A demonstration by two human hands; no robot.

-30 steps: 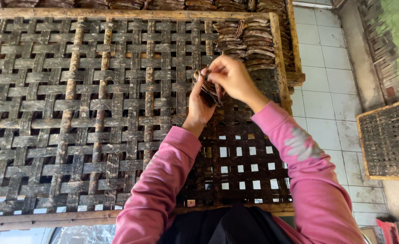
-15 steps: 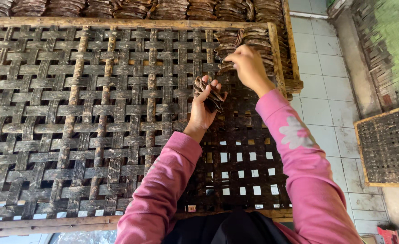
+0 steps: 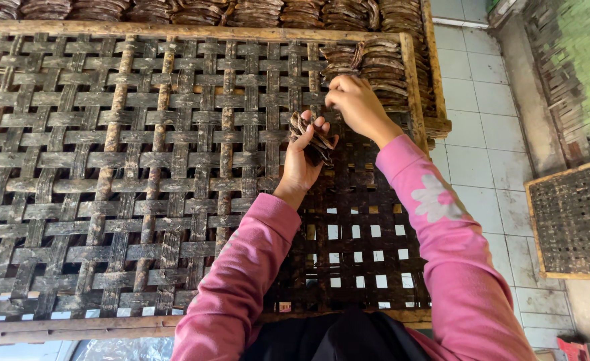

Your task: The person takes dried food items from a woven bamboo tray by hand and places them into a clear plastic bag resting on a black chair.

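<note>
Left hand (image 3: 303, 157) curled shut round a bundle (image 3: 311, 137) of thin, dark, curved strips, dry and stiff-looking, fanned upward past the fingertips. Bundle held just above the rack (image 3: 141, 167), toward its right side, between middle and far edge. Right hand (image 3: 354, 103) pinched closed, fingertips together at the near edge of the stacks (image 3: 375, 67); what lies between the fingertips too small to tell. Right hand just beyond and to the right of the bundle, close but apart.

Stacks: dark brown, ridged, overlapping curved pieces, packed in rows in the far right corner of the rack. More of the same, rows (image 3: 208, 10), lined up beyond the far edge.

Rack: flat lattice of wide woven slats, grey-brown, weathered and blackened, square gaps between crossings, pale wooden frame at far, near and right edges. Near right part denser and darker, light showing through small square holes.

Sleeves (image 3: 442, 220): pink, soft knit, pale flower print on the right forearm. Dark cloth at the near edge, between the arms.

Floor (image 3: 482, 140): pale square tiles, right of the rack. Second rack (image 3: 572, 220), finer weave, wooden frame, flat on the tiles at far right. Woven wall (image 3: 575, 73), greenish, above it.
</note>
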